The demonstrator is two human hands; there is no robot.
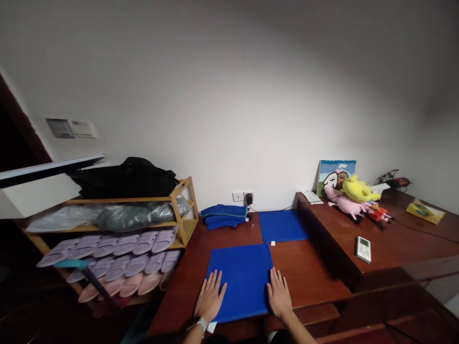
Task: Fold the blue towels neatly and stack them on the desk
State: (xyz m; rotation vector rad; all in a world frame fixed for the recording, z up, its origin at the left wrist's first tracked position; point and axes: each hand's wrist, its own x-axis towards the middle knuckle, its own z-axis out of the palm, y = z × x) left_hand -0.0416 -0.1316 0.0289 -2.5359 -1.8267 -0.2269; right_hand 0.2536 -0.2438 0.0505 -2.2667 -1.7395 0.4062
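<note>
A blue cloth lies spread flat on the brown wooden table, a white tag at its lower left corner. My left hand rests palm down on its left edge, fingers stretched out. At the right edge my right hand lies flat as well, partly on the cloth and partly on the wood. Behind it, a second blue cloth is laid out near the wall, with a small white tag at its front edge. Further left sits a pile of folded blue cloths with green edging.
To the left, a wooden rack holds several pairs of slippers and a black bag. On the raised right desk are plush toys, a white remote control and a picture. A black plug sits in the wall socket.
</note>
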